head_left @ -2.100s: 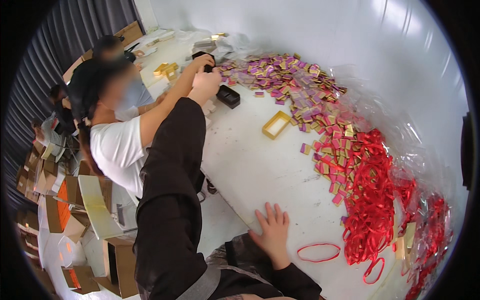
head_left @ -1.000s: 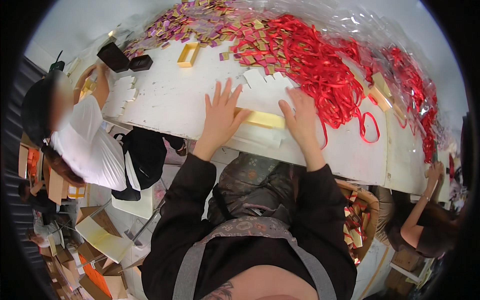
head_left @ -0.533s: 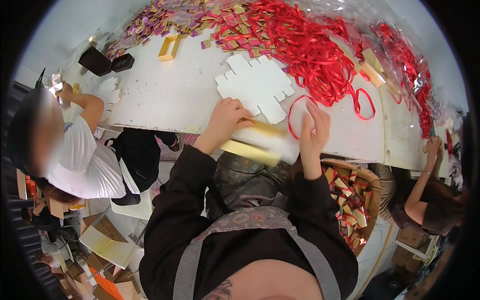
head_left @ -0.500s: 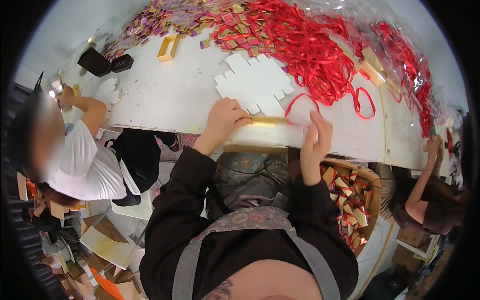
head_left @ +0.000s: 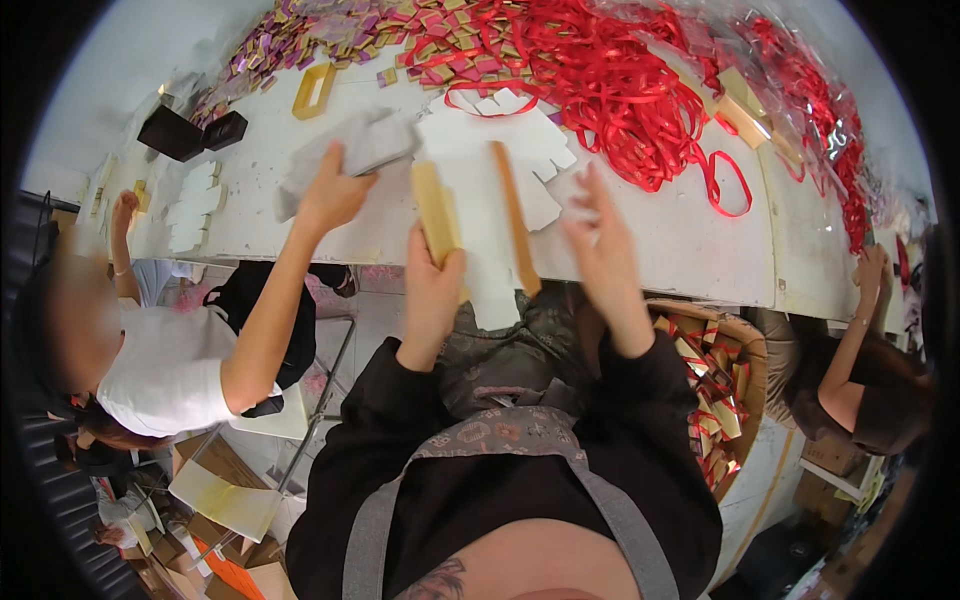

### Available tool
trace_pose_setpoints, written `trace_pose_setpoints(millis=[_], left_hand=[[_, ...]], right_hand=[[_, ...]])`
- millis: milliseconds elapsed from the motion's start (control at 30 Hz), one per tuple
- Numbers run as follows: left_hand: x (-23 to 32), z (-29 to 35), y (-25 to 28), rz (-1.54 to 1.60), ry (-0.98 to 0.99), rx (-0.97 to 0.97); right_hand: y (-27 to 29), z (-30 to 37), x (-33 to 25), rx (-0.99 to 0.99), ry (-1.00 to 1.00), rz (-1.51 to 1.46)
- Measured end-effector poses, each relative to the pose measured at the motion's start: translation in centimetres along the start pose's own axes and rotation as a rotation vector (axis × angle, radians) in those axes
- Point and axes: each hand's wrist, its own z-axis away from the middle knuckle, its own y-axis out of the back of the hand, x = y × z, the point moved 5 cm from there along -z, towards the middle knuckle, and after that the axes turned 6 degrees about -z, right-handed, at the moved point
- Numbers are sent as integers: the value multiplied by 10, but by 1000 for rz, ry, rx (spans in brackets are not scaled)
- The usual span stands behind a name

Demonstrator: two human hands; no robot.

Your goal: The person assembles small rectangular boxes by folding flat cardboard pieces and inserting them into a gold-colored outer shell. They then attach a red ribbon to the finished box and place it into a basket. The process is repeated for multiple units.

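Note:
My left hand [head_left: 433, 285] grips a partly folded card box piece [head_left: 483, 240] by its left side. The piece is white inside, with gold flaps standing up along both long sides, and it overhangs the table's near edge. My right hand [head_left: 607, 250] is apart from it on the right, fingers spread and slightly blurred, holding nothing. Beyond the piece lie flat white box blanks [head_left: 535, 160] with notched edges. A red ribbon loop [head_left: 490, 108] rests across their far end.
At left, a co-worker's hand [head_left: 335, 190] presses a grey cloth [head_left: 362, 145] on the table. Purple and gold pieces [head_left: 300, 50] and tangled red ribbon [head_left: 630, 90] cover the far side. A gold frame [head_left: 314, 91] and black boxes [head_left: 172, 133] stand left. A carton [head_left: 752, 385] of ribboned boxes is at lower right.
The box piece has turned lengthwise toward me. My right hand has let go of it and the red ribbon, which now lies on the blanks. The co-worker's arm has reached in with the cloth.

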Motion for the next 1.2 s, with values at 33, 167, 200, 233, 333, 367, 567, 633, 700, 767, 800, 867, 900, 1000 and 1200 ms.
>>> trace_pose_setpoints(millis=[33,167,200,233,333,367,567,633,700,767,800,867,900,1000,1200], left_hand=[[2,4,-13,-38,-29,-32],[7,14,-33,-47,-15,-241],[8,14,-34,-39,-20,-290],[13,17,-36,-178,-96,-261],[20,21,-42,-463,-275,-188],[19,20,-42,-475,-295,-175],[20,16,-31,-565,-342,-66],[23,16,-30,-590,-350,-65],[26,8,-28,-589,-357,-79],[24,8,-25,-513,-68,-236],[19,11,-25,-472,79,-316],[10,16,-29,-425,100,-379],[5,18,-32,-402,110,-412],[9,9,-39,-467,-149,-323],[5,-42,-62,-478,-405,-270]], right_hand=[[-15,16,0,-101,-6,-195],[-32,40,23,-31,-179,-436],[-29,45,23,-36,-261,-540],[-28,50,25,-41,-342,-643],[-25,51,33,-69,-365,-389],[-27,48,30,-80,-358,-507],[-55,40,0,89,-90,92],[-61,37,-2,126,-41,171],[-59,33,-4,77,-133,103],[-54,32,3,-90,-202,33],[-51,34,7,-173,-241,-4],[-47,37,10,-237,-287,-20],[-46,39,13,-218,-224,19],[-39,31,4,-83,-6,61],[-34,-12,20,132,144,-18]])
